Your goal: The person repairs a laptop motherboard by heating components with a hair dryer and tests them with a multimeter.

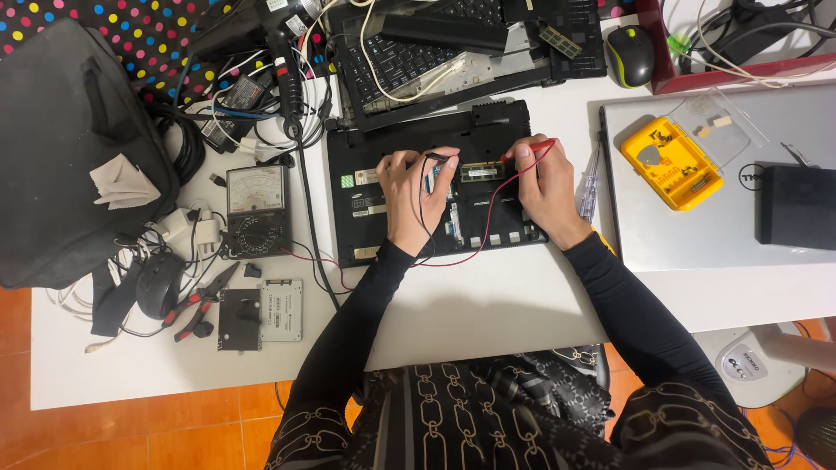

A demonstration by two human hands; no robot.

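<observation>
A black laptop base (488, 126) lies upside down on the white table (488, 305), its memory bay open. My left hand (411, 196) holds a black test probe (438, 157) with its tip on the memory module (482, 172). My right hand (544, 184) pinches a red test probe (528, 152) at the module's right end. Red and black leads run from the probes to an analog multimeter (255, 211) at the left of the laptop.
A black bag (61, 157) and tangled cables (252, 96) lie at left. Pliers (202, 300), a mouse (159, 283) and drives (261, 318) sit near the front left. A silver laptop (697, 226) at right carries a yellow bit case (670, 163) and a black box (797, 207).
</observation>
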